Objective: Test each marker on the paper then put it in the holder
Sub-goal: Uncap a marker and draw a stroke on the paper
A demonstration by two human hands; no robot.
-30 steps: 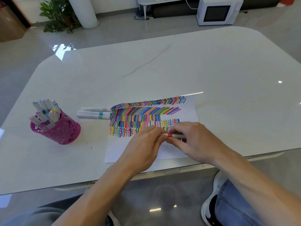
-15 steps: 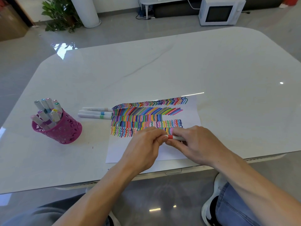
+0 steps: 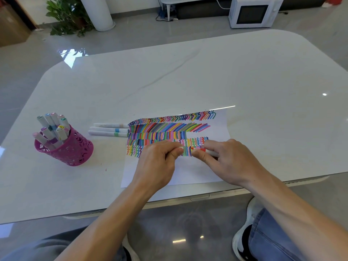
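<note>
Tabletop (image 3: 188, 81): pink holder (image 3: 75, 149), markers (image 3: 52, 127) inside

Seen from my remote station, nothing here can be read: no word, brand, number or sign. The paper (image 3: 188, 172) carries only rows of coloured strokes and zigzags, no letters. Any print on the barrels of the loose markers (image 3: 109, 129) beside it, or on those standing in the pink holder (image 3: 69, 149), is too small for me to make out.
</note>
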